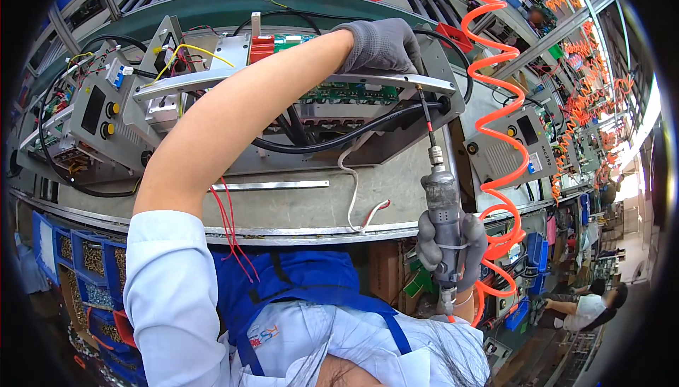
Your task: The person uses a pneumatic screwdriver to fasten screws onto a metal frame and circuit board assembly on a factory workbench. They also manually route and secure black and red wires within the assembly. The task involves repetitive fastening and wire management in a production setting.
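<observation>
My left hand, in a grey glove, reaches across an open machine chassis. Its fingers curl down over the right end of a long metal crossbar, their tips partly hidden. My right hand, also gloved, wraps round a grey air screwdriver below the chassis. The tool's long bit points up, and its tip meets the crossbar just under my left fingers. Beneath the bar sit green circuit boards and a thick black cable.
An orange coiled air hose hangs on the right. A second chassis with a display panel stands left, another grey front panel right. A metal strip and white cable lie on the bench. Blue screw bins are lower left. Another person sits far right.
</observation>
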Tool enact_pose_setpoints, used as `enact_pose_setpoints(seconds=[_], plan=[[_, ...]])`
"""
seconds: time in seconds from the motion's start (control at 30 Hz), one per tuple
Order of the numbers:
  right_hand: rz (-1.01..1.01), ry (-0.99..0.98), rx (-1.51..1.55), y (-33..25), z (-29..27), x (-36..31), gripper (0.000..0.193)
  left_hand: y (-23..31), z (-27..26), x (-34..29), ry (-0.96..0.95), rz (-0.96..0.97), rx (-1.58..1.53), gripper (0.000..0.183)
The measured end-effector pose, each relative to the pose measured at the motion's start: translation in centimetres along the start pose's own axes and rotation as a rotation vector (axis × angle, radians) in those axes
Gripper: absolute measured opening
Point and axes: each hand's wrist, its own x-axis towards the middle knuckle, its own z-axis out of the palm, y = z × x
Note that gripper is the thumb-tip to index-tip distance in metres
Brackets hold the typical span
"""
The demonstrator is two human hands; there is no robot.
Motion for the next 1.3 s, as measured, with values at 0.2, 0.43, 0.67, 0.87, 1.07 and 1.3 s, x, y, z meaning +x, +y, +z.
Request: enact_pose_setpoints(seconds=[0.2, 0.43, 0.67, 0.87, 1.07, 1.3], plan=[[0.054, -0.030, 0.136, 0.1, 1.0, 0.0, 0.052, 0.4, -0.4, -0.7, -0.027, -0.054, -0.027, 0.028], [0.059, 0.053, 0.044, 0.0, 1.1, 0.0, 0.045, 0.3, -0.5, -0.6, -0.016, -0.040, 0.005, 0.028], [0.031, 0.034, 0.045, 0.6, 1.2, -0.1, 0.055, 0.3, -0.5, -0.4, -0.042, -0.024, -0.033, 0.028], [0.080, 0.131, 0.006, -0.7, 3.6, 0.0, 0.041, -0.2, -0.3, -0.2, -0.015, -0.025, -0.002, 0.029], [0.080, 0.174, -0.407, -2.2, 3.2, 0.0, 0.040, -0.5, -0.4, 0.2, -0.028, 0.028, 0.003, 0.027], [0.043, 0.218, -0.303, 1.1, 3.6, 0.3, 0.044, 0.1, -0.3, -0.4, -0.026, -0.027, -0.018, 0.025]])
